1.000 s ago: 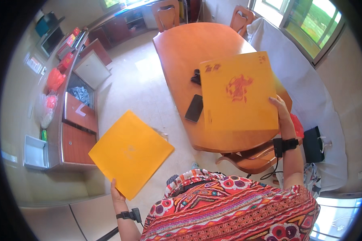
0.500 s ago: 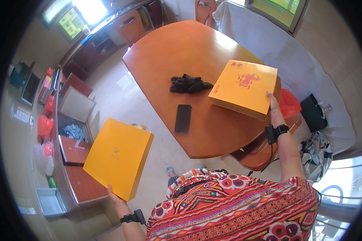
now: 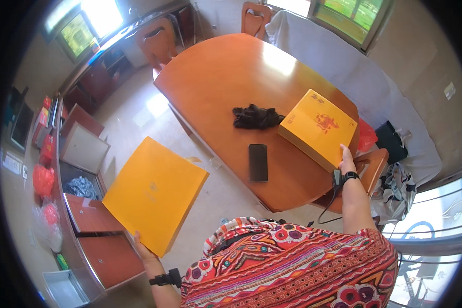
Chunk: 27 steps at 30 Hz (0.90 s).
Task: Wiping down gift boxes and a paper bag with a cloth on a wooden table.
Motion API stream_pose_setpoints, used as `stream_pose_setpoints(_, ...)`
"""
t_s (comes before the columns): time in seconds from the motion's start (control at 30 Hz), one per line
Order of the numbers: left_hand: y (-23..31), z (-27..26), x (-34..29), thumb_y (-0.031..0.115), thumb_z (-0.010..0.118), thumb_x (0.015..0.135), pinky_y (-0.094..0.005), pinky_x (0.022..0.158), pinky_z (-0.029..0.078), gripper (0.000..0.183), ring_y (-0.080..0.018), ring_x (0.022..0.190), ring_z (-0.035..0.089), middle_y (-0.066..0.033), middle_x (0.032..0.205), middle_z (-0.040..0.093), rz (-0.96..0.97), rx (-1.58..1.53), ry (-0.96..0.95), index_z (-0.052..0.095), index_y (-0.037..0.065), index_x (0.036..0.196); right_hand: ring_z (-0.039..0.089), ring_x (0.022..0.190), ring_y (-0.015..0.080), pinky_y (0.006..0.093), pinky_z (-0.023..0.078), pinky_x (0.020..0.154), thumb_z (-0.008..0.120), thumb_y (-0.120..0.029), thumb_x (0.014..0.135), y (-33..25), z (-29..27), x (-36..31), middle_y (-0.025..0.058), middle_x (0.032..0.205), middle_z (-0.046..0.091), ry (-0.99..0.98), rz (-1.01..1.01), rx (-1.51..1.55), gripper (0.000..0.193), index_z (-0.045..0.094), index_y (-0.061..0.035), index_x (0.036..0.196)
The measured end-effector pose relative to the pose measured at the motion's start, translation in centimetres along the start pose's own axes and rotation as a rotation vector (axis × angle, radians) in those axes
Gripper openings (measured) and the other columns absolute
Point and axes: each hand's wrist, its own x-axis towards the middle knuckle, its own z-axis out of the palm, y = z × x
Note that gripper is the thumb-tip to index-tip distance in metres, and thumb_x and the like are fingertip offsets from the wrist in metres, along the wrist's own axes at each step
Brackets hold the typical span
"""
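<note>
Well, nearest me the left hand point(image 3: 146, 247) grips the lower corner of a plain yellow box point(image 3: 155, 192), tilted above the floor point(image 3: 210, 203), while the right hand point(image 3: 347, 160) is closed on the near edge of a printed yellow box point(image 3: 318, 128) at the right side of the desk point(image 3: 210, 82); whether that one bears on the top, I can't tell. Left of it lie a phone point(image 3: 258, 162) and a bunched black cloth point(image 3: 256, 117), the cloth crowding its corner. Past the right hand come a wooden chair point(image 3: 379, 160), a red plastic bag point(image 3: 367, 135) and a dark bag point(image 3: 391, 141); farthest off, another chair point(image 3: 159, 42). A second ago the printed box faced us, hiding most of the cloth; now it's lower, the cloth largely uncovered, both boxes still gripped.
</note>
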Motion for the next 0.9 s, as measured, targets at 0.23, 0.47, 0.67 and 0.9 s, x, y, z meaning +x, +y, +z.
stream_pose_setpoints(0.23, 0.5, -1.8, 0.9, 0.039, 0.054, 0.094, -0.0428, 0.097, 0.046, 0.055, -0.031, 0.116, 0.056, -0.0138, 0.13, 0.056, -0.028, -0.01, 0.0, 0.048, 0.002, 0.134, 0.064, 0.1, 0.033, 0.0407, 0.051, 0.089, 0.066, -0.019, 0.087, -1.9, -0.9, 2.1, 0.0168, 0.115, 0.065, 0.027, -0.113, -0.113, 0.039, 0.059, 0.0006, 0.12)
stream_pose_setpoints(0.47, -0.7, 0.8, 2.2, 0.041, 0.057, 0.092, -0.0412, 0.094, 0.048, 0.053, -0.029, 0.11, 0.059, -0.0125, 0.122, 0.061, 0.037, 0.029, 0.089, 0.052, 0.002, 0.129, 0.044, 0.129, 0.0403, 0.0449, 0.037, 0.107, 0.074, -0.033, 0.079, -2.8, 11.0, -1.8, 0.0263, 0.137, 0.047, 0.071, -0.94, -1.031, 0.068, 0.049, -0.0028, 0.135)
stream_pose_setpoints(0.67, -3.8, 6.4, 4.0, 0.039, 0.056, 0.093, -0.0413, 0.092, 0.049, 0.051, -0.0289, 0.107, 0.06, -0.012, 0.12, 0.062, -0.029, 0.034, -0.058, 0.052, 0.002, 0.128, 0.033, 0.137, 0.0421, 0.0446, 0.031, 0.113, 0.075, -0.038, 0.08, -0.9, 17.7, -9.5, 0.0299, 0.147, 0.033, -0.33, -0.934, -1.074, 0.077, 0.042, -0.0052, 0.142)
stream_pose_setpoints(0.9, -8.8, 10.7, -5.8, 0.037, 0.051, 0.096, -0.0438, 0.095, 0.048, 0.051, -0.0307, 0.114, 0.058, -0.0138, 0.127, 0.058, 0.008, 0.071, 0.026, 0.048, 0.002, 0.133, 0.03, 0.137, 0.0483, 0.056, 0.035, 0.108, 0.073, -0.058, 0.074, -1.8, 21.1, -15.4, 0.0291, 0.153, 0.023, -0.671, -0.738, -1.398, 0.093, 0.034, -0.0183, 0.149)
